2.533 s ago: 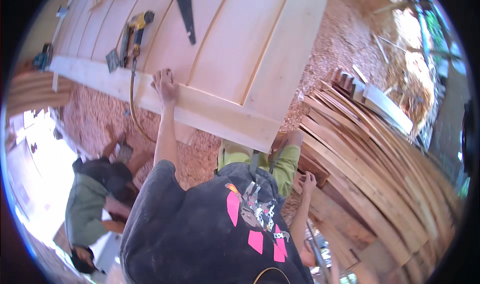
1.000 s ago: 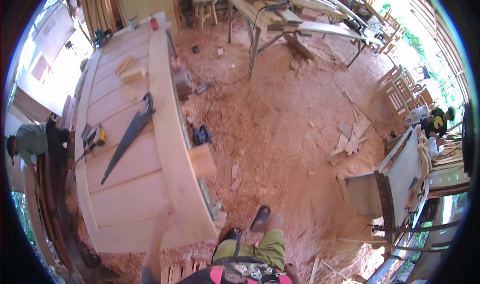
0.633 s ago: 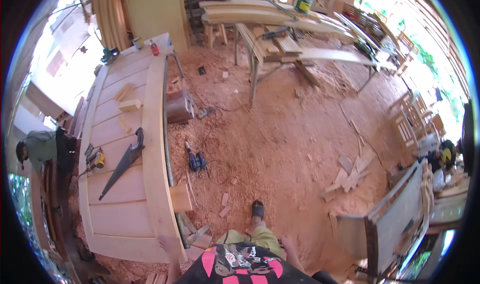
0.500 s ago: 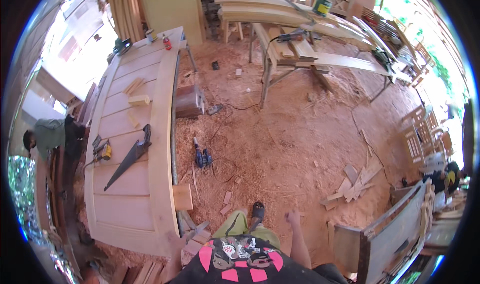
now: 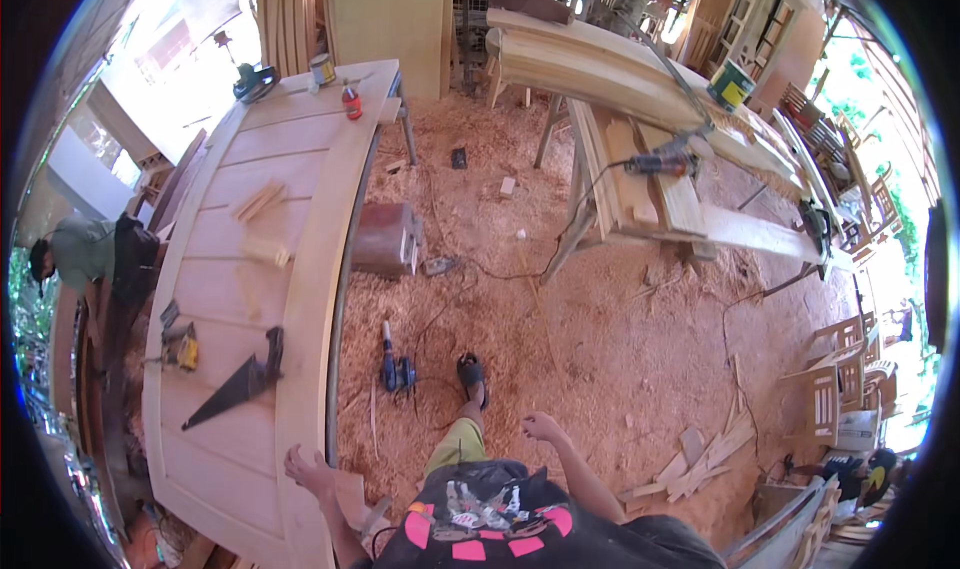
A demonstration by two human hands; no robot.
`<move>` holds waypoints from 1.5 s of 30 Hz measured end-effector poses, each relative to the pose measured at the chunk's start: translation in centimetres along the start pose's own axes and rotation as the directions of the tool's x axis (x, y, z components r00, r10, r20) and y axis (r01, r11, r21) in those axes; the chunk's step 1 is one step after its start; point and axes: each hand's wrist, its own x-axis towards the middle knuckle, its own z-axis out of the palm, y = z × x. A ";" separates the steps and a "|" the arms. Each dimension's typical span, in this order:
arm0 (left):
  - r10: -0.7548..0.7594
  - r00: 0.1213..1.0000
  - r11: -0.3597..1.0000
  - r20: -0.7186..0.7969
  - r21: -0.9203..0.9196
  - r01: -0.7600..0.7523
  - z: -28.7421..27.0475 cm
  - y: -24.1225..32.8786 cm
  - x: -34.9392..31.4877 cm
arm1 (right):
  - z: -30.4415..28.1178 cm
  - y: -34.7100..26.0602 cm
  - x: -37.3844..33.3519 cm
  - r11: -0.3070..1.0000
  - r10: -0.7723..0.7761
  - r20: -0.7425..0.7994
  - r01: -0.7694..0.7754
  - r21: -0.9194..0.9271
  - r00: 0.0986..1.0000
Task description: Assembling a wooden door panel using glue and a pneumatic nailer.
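Note:
My left hand (image 5: 312, 472) is at the near right edge of a large pale wooden door panel (image 5: 225, 459), fingers apart and nothing in them. Whether it touches the edge I cannot tell. Over the floor in front of me hangs my right hand (image 5: 542, 427), its fingers curled in with nothing visible in them. On the panel lie a handsaw (image 5: 238, 384), a yellow power tool (image 5: 181, 349), a wood block (image 5: 266, 252) and some thin wood strips (image 5: 260, 201). A blue power tool (image 5: 397, 371) rests on the floor beside my foot.
Shavings and cords cover the floor (image 5: 600, 339). Ahead right, a bench (image 5: 640, 204) carries boards and an angle grinder (image 5: 660, 164). A brown box (image 5: 385, 239) stands beside the panel. Scrap wood (image 5: 700, 459) lies right. One person (image 5: 85, 259) bends at far left; another (image 5: 870, 469) is at far right.
I have stepped forward, and the bench and tools appear closer. My left hand has come up beside the panel with fingers spread. The right hand has swung forward and leftward.

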 end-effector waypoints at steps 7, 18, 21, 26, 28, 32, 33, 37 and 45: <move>0.459 0.887 0.848 0.045 -0.320 -0.422 14.8 33.1 16.8 | -12.7 -15.3 17.9 0.811 -0.225 0.099 0.242 -0.533 0.969; 0.719 0.292 0.659 0.631 -0.485 -0.576 35.1 70.2 32.6 | -26.7 -38.3 42.1 1.000 0.030 -0.079 -0.030 0.001 0.996; 0.587 0.277 0.760 0.760 -0.400 -0.513 39.3 78.6 38.7 | -27.9 -40.6 47.8 0.950 0.269 -0.153 -0.237 0.201 0.951; 0.581 0.349 0.803 0.736 -0.446 -0.396 43.5 86.9 47.5 | -30.3 -52.2 52.1 0.837 0.338 -0.030 -0.286 0.467 0.941; 0.602 0.299 0.774 0.740 -0.450 -0.445 45.7 94.0 50.0 | -30.5 -53.5 52.8 0.816 0.341 -0.083 -0.251 0.520 0.937; 0.583 0.307 0.745 0.752 -0.344 -0.572 50.2 104.4 57.1 | -29.0 -55.7 55.7 0.783 0.417 -0.136 -0.279 0.556 0.899; 0.602 0.262 0.706 0.755 -0.348 -0.617 51.7 108.2 59.4 | -28.6 -56.3 56.5 0.769 0.443 -0.147 -0.290 0.570 0.884; 0.690 -0.040 0.413 0.722 -0.439 -0.798 57.8 124.6 64.8 | -25.1 -59.7 61.3 0.656 0.567 -0.194 -0.297 0.694 0.801; 0.888 -0.030 0.368 0.460 -0.747 -0.553 75.0 160.3 71.4 | -16.8 -81.5 76.9 0.228 0.806 -0.127 -0.105 0.968 0.578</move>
